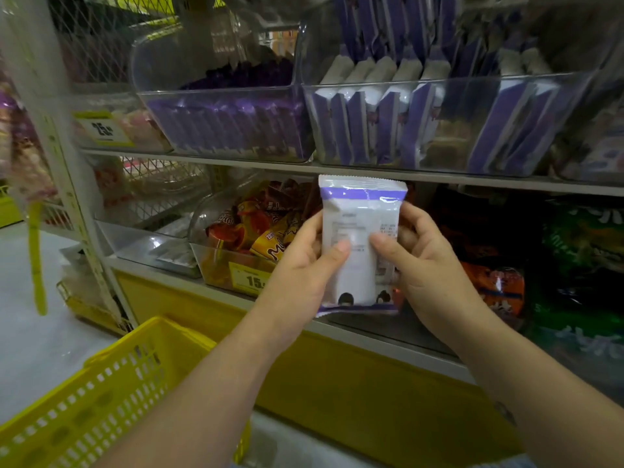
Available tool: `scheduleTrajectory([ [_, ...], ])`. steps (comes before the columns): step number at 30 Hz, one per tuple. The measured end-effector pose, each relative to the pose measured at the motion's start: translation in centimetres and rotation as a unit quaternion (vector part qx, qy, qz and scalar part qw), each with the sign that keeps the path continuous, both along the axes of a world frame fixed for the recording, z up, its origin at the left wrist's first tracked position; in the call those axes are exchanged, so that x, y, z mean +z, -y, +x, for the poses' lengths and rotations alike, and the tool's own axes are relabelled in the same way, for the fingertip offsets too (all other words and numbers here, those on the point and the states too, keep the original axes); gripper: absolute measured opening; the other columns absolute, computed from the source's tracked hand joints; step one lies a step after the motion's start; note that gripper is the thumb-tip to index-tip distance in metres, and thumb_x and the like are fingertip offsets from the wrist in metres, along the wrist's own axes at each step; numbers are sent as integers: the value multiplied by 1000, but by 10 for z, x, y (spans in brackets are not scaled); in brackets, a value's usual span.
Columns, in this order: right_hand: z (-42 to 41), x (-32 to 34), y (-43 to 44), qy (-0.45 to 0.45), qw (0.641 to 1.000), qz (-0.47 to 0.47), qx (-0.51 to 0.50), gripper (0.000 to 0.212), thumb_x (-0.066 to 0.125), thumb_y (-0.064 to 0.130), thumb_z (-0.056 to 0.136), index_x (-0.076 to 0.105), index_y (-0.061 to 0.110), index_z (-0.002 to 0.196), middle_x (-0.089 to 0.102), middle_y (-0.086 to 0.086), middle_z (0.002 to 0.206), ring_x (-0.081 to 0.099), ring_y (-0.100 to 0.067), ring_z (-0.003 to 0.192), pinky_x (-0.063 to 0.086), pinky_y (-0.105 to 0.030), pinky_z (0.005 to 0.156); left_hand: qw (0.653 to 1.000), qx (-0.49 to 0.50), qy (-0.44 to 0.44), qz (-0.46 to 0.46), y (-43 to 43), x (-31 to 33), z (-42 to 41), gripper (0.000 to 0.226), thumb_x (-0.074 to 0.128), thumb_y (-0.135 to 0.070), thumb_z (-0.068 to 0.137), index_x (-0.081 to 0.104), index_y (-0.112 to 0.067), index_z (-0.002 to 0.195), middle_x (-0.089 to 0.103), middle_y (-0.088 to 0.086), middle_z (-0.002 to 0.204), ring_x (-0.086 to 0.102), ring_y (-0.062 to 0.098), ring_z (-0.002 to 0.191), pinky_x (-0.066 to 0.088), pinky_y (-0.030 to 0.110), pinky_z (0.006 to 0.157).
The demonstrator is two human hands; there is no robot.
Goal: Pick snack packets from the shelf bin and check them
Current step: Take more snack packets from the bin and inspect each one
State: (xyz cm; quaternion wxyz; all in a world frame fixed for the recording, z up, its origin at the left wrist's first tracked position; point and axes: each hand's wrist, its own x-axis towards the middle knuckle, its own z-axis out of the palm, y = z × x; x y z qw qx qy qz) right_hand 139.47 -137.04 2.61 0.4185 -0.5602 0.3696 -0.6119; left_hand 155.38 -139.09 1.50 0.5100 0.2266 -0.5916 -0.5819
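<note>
Thumbs lie flat on the near face of one white-and-purple snack packet [361, 211]. The left hand [304, 265] grips its left edge and the right hand [425, 265] grips its right edge, with the fingers curled round behind. The packet is held upright between the two hands, its small-print side turned to the person, so the checking step looks to be under way for this one. Judging by that, at least one pick is done. How many packets have been checked already cannot be told, and what comes after the check is not shown. Directly above the packet, on the shelf [236, 163] whose front edge runs just over its top seal, stands a clear shelf bin [439, 82] of matching packets. About six white tops show in its front row, with more behind that are too crowded to count, so plenty appear to be left. Above and to the left of the packet is a second clear bin [216, 92] holding darker purple packets, uncountable through the blur. Just left of the packet, behind the left hand, a third bin [216, 261] holds orange and red wrappers. Two yellow price tags show: one [251, 280] below and left of the packet, and another [101, 130] far up to its left. One yellow basket [118, 383] sits well below and left of the packet; its inside is out of view.
</note>
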Motion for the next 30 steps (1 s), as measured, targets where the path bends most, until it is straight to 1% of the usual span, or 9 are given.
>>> scheduleTrajectory([
  [4, 4, -1, -4, -96, 993, -55, -34, 51, 65, 18, 88, 41, 52, 117, 64, 8, 111, 65, -3, 102, 59, -27, 74, 997, 64, 8, -38, 6, -4, 3, 38, 58, -20, 94, 53, -44, 122, 68, -8, 114, 66, 10, 106, 56, 25, 74],
  [9, 8, -1, -8, -146, 986, -73, -28, 58, 62, 17, 91, 34, 51, 129, 60, 7, 111, 65, -1, 100, 58, -21, 70, 997, 66, -8, -32, 7, -4, 5, 31, 59, -22, 93, 57, -41, 117, 69, -3, 114, 67, 14, 103, 56, 27, 73],
  [11, 8, 1, -9, -180, 979, -84, -39, 64, 62, 20, 91, 28, 52, 135, 60, 15, 107, 64, 3, 101, 57, -18, 70, 998, 56, -7, -21, 7, -3, 6, 31, 55, -18, 95, 57, -41, 116, 68, -2, 115, 67, 16, 105, 57, 31, 75],
  [15, 5, 6, -11, -191, 978, -79, -10, 69, 64, 27, 86, 25, 67, 128, 62, 23, 103, 64, 3, 100, 57, -18, 67, 998, 25, -36, 35, 6, -1, 9, 32, 52, -21, 95, 54, -32, 124, 69, 0, 119, 67, 20, 109, 58, 43, 78],
  [18, -5, 13, -9, -118, 990, -16, 73, 72, 69, 30, 74, 35, 47, 135, 69, 19, 108, 67, -3, 103, 57, -20, 73, 991, 8, -98, 92, 8, 2, 14, 40, 53, -26, 90, 51, -27, 130, 69, 5, 119, 69, 25, 105, 58, 47, 74],
  [21, -13, 16, -9, -130, 986, 33, 98, 62, 74, 30, 68, 57, 23, 127, 73, 8, 108, 69, -11, 101, 57, -22, 76, 978, 25, -148, 142, 14, 3, 20, 35, 51, -28, 93, 54, -29, 128, 72, 4, 114, 70, 25, 102, 58, 48, 68],
  [23, -15, 13, -8, -139, 987, 43, 69, 45, 75, 28, 66, 67, 17, 109, 76, 2, 100, 72, -16, 94, 59, -26, 75, 970, 43, -171, 167, 17, 2, 24, 33, 49, -26, 97, 55, -29, 129, 72, 4, 115, 70, 24, 102, 58, 48, 67],
  [26, -15, 9, -5, -125, 991, 46, 6, 23, 76, 22, 68, 68, 12, 87, 76, -5, 83, 74, -20, 81, 61, -27, 69, 960, 55, -195, 192, 20, 1, 26, 33, 49, -24, 98, 55, -27, 130, 71, 7, 117, 70, 25, 103, 57, 50, 67],
  [30, -14, 8, -2, -85, 994, 66, -14, 9, 71, 5, 78, 64, 6, 83, 75, -14, 77, 74, -20, 72, 58, -21, 60, 959, 58, -193, 198, 20, -1, 24, 35, 54, -26, 94, 55, -26, 130, 73, 6, 110, 72, 25, 97, 57, 50, 66],
])
